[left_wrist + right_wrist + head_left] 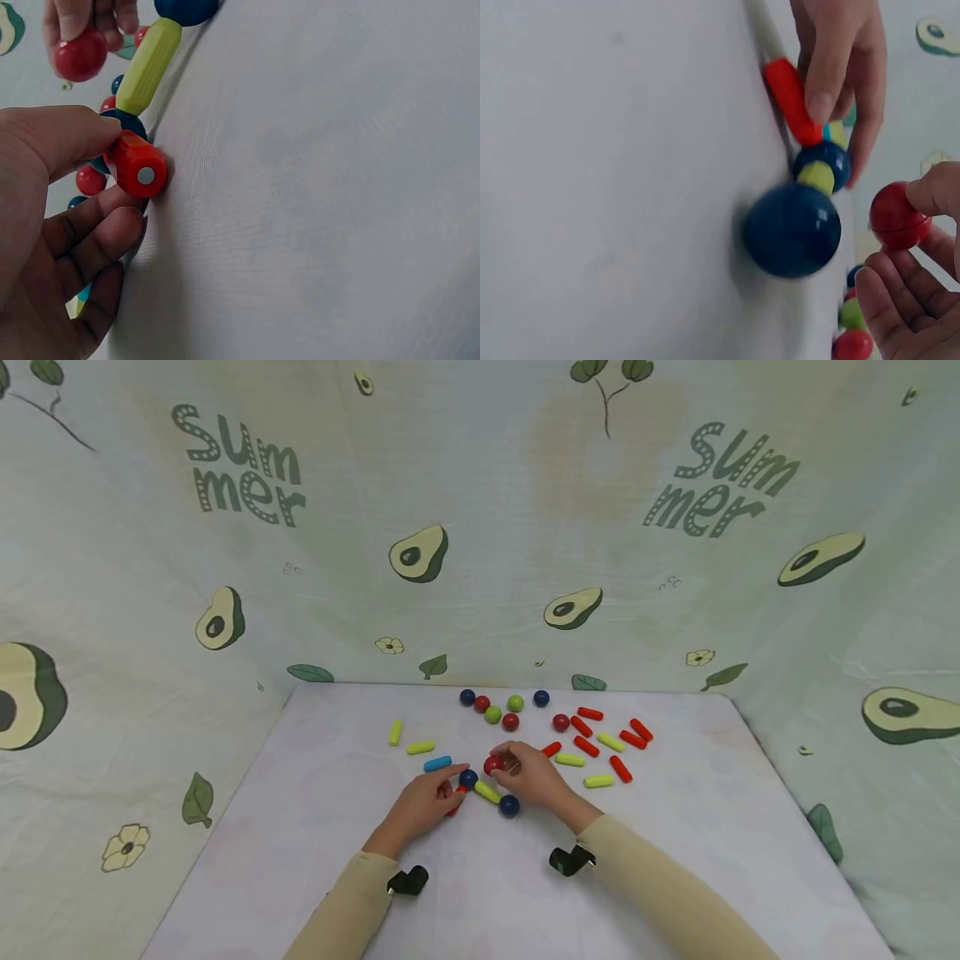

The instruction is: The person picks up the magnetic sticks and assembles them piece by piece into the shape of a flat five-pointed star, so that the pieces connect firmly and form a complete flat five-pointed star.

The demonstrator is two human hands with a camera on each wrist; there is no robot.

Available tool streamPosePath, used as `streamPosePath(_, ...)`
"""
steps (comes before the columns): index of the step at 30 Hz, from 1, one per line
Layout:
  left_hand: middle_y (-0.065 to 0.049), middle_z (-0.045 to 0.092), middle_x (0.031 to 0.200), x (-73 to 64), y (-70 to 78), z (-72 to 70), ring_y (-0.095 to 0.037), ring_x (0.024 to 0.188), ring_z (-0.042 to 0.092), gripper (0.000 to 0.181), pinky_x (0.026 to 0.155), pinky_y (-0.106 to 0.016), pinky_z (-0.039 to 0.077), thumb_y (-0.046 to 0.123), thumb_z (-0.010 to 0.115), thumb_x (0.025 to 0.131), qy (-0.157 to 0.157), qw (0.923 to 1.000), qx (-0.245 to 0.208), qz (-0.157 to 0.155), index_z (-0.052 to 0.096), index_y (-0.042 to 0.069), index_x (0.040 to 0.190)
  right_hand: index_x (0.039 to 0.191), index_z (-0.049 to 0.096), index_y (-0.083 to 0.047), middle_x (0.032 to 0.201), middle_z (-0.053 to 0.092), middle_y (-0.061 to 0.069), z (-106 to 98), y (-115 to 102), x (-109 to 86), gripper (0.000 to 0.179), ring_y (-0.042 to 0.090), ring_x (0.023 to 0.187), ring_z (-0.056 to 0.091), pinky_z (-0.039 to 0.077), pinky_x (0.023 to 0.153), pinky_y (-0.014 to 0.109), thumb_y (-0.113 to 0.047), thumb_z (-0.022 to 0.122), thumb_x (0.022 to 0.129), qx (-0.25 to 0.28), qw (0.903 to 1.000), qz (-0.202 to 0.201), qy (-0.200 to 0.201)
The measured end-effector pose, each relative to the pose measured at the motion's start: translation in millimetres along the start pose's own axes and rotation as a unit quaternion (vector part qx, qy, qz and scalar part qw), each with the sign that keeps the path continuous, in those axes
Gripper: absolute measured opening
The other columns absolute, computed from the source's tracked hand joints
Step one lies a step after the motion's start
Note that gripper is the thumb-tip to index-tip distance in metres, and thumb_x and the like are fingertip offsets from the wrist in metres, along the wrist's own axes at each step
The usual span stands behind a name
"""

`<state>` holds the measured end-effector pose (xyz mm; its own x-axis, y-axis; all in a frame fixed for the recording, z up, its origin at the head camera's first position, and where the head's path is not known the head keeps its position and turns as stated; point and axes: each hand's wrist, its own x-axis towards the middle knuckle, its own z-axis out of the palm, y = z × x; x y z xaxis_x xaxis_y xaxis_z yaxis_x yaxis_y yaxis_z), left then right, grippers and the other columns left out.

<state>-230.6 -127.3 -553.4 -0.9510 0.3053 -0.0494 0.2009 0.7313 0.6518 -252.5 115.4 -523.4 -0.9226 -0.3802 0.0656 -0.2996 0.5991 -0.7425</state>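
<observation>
A chain of magnetic building pieces lies on the table in front of me: a red rod (133, 159), a navy ball (468, 778), a yellow-green rod (487, 792) and a second navy ball (509, 806). With thumb and fingers my left hand (422, 806) pinches the red rod where it meets the first navy ball. A silver magnet dot shows on the rod's free end in the left wrist view. My right hand (531, 774) grips a red ball (900, 215) between thumb and fingers, just beyond the yellow-green rod and apart from it.
Beyond the left hand lie a blue rod (437, 763) and two yellow-green rods (421, 747). Several navy, red and green balls (515, 702) sit near the table's back edge. Red rods (620, 768) and yellow-green rods (598, 782) are scattered to the right. A patterned cloth (487, 635) hangs behind.
</observation>
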Motion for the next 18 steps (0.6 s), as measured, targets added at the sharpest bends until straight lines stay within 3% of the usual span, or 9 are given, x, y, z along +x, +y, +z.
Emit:
streamPosePath(9, 0.007, 0.056, 0.074, 4.0, 1.3, -2.2, -0.01, 0.065, 0.051, 0.051, 0.058, -0.026, 0.043, 0.029, 0.072, 0.096, 0.0, 0.9998, 0.018, 0.007, 0.058, 0.026, 0.144, 0.124, 0.064, -0.012, 0.1, 0.063, -0.007, 23, -22, -33.6, 0.033, 0.008, 0.084, 0.059, 0.053, 0.073, 0.022, -0.021, 0.075, 0.094, 0.008, 0.9983, -0.056, -0.015)
streamPosePath(14, 0.006, 0.057, 0.073, 5.0, 2.2, -5.0, -0.012, 0.064, 0.052, 0.051, 0.058, -0.027, 0.043, 0.025, 0.07, 0.096, -0.013, 0.9999, 0.007, 0.007, 0.057, 0.026, 0.145, 0.123, 0.064, -0.014, 0.099, 0.06, -0.009, 48, -27, -49.5, 0.032, 0.006, 0.082, 0.058, 0.052, 0.072, 0.02, -0.022, 0.075, 0.094, 0.013, 0.9956, -0.081, -0.047)
streamPosePath(18, 0.004, 0.058, 0.074, 8.3, 0.9, -6.6, -0.013, 0.066, 0.054, 0.049, 0.061, -0.029, 0.045, 0.026, 0.07, 0.096, -0.029, 0.9995, -0.012, -0.005, 0.058, 0.026, 0.143, 0.119, 0.063, -0.018, 0.1, 0.059, -0.012, 66, -25, -55.9, 0.028, 0.004, 0.084, 0.058, 0.052, 0.074, 0.019, -0.02, 0.075, 0.093, 0.016, 0.9954, -0.081, -0.049)
